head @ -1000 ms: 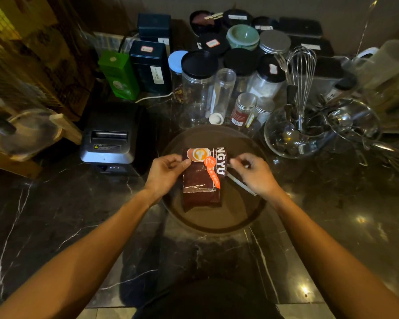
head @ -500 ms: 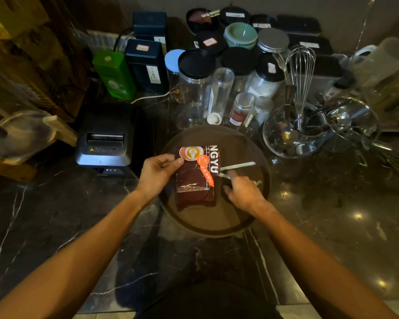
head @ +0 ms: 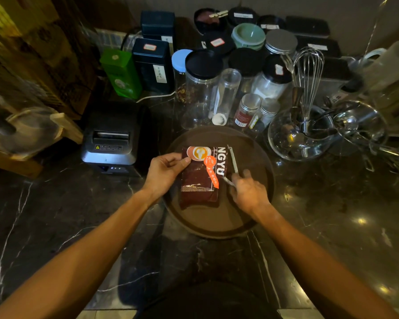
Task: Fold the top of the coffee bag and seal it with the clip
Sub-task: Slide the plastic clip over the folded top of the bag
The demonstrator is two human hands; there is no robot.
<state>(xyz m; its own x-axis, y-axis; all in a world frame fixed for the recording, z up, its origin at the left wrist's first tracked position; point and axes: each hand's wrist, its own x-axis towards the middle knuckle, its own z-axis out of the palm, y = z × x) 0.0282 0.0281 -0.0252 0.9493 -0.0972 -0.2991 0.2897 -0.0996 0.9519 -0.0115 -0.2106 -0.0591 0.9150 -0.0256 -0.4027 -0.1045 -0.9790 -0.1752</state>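
A dark red coffee bag (head: 199,180) with an orange sticker lies flat on a round brown tray (head: 247,217). Its top end, printed with white letters and a round logo, is folded over at the far side. My left hand (head: 164,171) pinches the bag's left edge near the fold. My right hand (head: 247,192) grips a long pale clip (head: 232,161) at its hinge end. The clip is spread open in a V, one arm pointing away along the bag's right edge.
A black receipt printer (head: 112,140) stands left of the tray. Jars, tins and a green box (head: 121,73) crowd the back. A glass bowl (head: 295,137) with a whisk and metal strainers (head: 362,125) sit at the right. The dark marble counter (head: 55,215) stretches toward me.
My right hand drew back from the bag's folded top, picked up the clip and swung it upright, so it now lies along the bag's right edge. My left hand kept its hold.
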